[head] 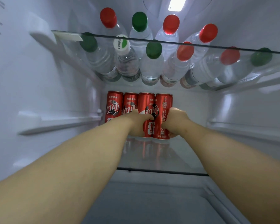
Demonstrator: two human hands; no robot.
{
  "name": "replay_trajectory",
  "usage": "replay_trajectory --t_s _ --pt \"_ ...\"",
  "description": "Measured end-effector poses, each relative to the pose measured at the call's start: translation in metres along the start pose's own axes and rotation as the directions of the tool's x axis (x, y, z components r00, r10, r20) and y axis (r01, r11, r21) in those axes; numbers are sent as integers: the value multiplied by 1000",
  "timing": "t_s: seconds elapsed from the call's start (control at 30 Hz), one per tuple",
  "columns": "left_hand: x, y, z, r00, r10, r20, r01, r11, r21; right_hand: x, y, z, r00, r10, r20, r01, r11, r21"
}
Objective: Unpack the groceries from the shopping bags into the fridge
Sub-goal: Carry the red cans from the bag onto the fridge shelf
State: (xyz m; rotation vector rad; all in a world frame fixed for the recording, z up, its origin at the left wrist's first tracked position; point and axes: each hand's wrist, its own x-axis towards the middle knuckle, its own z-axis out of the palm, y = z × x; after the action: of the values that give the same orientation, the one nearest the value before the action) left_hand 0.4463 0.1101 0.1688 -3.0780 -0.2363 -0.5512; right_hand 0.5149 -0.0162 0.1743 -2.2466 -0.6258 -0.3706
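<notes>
Now left hand (137,122), right hand (175,122) hold cans (163,113) upright.

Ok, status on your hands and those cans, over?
Left hand grips third can from left. Right hand grips fourth can. Both upright on lower glass shelf. Water bottles on shelf above, clear of hands.
</notes>
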Motion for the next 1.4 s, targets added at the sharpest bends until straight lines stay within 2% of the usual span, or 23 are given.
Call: replay_trajectory --t_s 0.1,0.47,0.63,0.8,0.87,1.1,1.4 --pt "0 2 0 1000 -1 20 1 1000 17 -2 1 0 999 -16 47 18 998 -52" --pt "1 11 -2 998 -7 60 0 993 114 -9 3 -5 991 -16 134 24 998 -58" --pt "3 7 -3 998 35 -60 -34 999 24 -8 1 -6 991 -51 122 55 998 -36" --pt "5 11 1 1000 24 -3 -24 999 47 -15 -1 -7 962 -82 260 117 985 -126" --pt "4 12 1 1000 22 20 -23 997 70 -16 -1 -8 958 -91 271 133 981 -142" --pt "10 9 5 993 0 118 -19 986 163 -9 0 -3 937 -10 349 95 969 -229" --pt "12 8 5 989 18 145 -45 981 188 -13 -3 -5 904 4 427 81 980 -182"
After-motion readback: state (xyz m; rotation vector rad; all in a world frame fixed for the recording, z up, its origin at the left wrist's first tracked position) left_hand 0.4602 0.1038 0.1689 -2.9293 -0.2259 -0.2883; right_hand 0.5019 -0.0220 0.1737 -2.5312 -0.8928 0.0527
